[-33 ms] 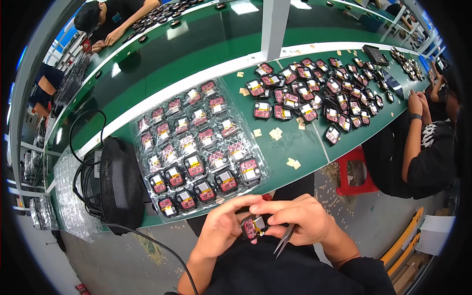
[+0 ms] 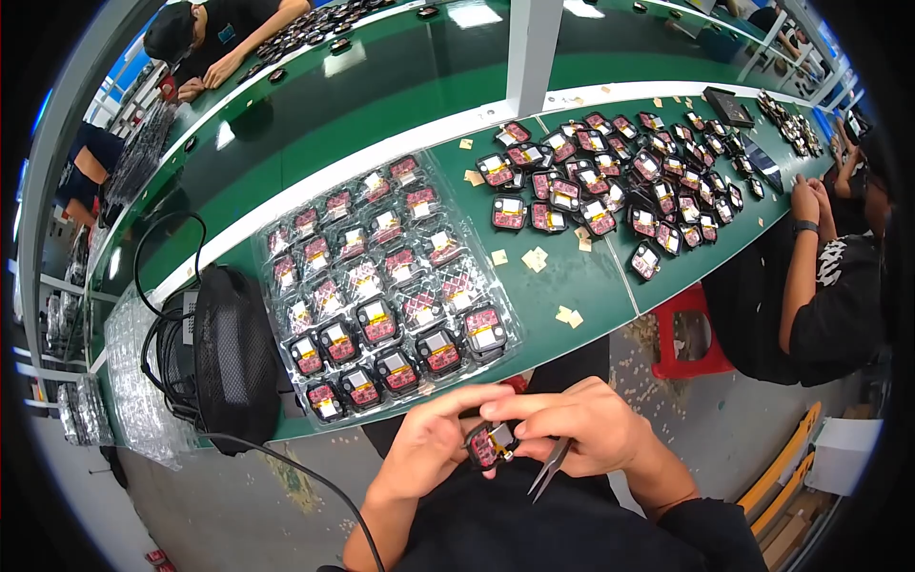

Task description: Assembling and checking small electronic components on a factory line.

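Close to my body, above my lap, my left hand (image 2: 422, 444) grips a small black-cased electronic module (image 2: 485, 447) by its edge. Its open side shows a red circuit board, a silver-grey part and a bit of yellow tape. The fingers of my right hand (image 2: 593, 428) reach over to the module's upper and right edges. A pair of metal tweezers (image 2: 547, 474) is tucked in that same hand, tips pointing down and away from the module. My fingers partly cover the module's rim.
A clear plastic tray (image 2: 502, 301) of similar modules lies on the green table (image 2: 534, 329). Loose modules (image 2: 591, 176) pile up to its right, among paper scraps (image 2: 535, 259). At left are a black mesh bag (image 2: 233, 353) and cable. Co-workers sit across and right, near a red stool (image 2: 688, 334).
The module has tilted slightly between my fingers, and my hands have shifted a very little. The tweezers stay in my right hand.
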The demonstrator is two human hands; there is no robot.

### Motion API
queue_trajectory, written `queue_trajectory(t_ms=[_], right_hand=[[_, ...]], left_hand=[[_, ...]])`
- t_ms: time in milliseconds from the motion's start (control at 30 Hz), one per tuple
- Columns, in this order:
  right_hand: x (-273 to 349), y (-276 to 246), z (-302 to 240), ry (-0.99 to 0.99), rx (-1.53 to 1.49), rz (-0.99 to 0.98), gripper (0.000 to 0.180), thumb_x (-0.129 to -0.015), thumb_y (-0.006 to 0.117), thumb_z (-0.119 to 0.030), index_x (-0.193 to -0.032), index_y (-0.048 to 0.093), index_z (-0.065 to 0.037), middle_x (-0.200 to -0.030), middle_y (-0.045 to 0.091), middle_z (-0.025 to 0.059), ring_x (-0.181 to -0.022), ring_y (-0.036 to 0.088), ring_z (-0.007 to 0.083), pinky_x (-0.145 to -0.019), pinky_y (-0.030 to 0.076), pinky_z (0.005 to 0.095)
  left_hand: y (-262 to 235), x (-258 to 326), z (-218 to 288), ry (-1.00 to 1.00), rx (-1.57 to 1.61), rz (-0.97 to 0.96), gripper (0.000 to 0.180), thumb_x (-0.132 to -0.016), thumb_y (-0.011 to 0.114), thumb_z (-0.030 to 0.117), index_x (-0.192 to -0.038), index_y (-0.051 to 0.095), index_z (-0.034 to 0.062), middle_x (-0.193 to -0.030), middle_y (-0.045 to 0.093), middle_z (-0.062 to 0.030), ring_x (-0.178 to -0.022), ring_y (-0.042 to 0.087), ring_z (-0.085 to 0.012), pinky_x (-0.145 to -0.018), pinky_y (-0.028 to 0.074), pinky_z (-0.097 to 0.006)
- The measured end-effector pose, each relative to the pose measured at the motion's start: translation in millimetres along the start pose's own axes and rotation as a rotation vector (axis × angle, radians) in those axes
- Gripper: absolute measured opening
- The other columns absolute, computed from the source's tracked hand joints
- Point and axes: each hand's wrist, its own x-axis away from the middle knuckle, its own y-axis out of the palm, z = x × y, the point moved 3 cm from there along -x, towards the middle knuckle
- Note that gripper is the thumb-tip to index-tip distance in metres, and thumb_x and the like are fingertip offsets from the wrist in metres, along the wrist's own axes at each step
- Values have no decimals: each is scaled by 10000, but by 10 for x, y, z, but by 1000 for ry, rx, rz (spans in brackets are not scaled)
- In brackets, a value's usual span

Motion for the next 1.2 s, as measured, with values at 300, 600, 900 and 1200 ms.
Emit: queue_trajectory(t_ms=[300,600,900,1200], right_hand=[[-48,-60,-113,126,229,39,432,-782,843,-110,-1153,623,-75,-1159,624,109,-769,698,240,-565,575,321],[-3,1,-115,80,572,142,295,-764,837,-76,-1033,719,-45,-962,645,60,-691,676,177,-565,557,309],[35,94,-94,-44,726,238,251,-715,822,-40,-957,754,-49,-898,681,29,-613,604,135,-520,481,269],[23,72,-89,122,495,228,213,-766,825,-42,-966,751,-51,-867,676,41,-642,653,167,-528,522,296]], left_hand=[[-4,106,-80,42,240,60,596,-938,740,146,-1438,476,-42,-1377,549,-245,-1114,697,-361,-922,616,-432],[126,49,-84,242,171,246,603,-848,757,-76,-1395,506,-27,-1337,570,-190,-1258,622,-362,-1076,539,-492],[96,18,-173,334,38,268,599,-815,755,-139,-1356,534,-9,-1327,603,-199,-1312,580,-302,-1054,530,-399],[86,47,-191,345,-17,322,608,-802,770,-142,-1353,550,-12,-1366,559,-178,-1252,594,-264,-1005,538,-368]])
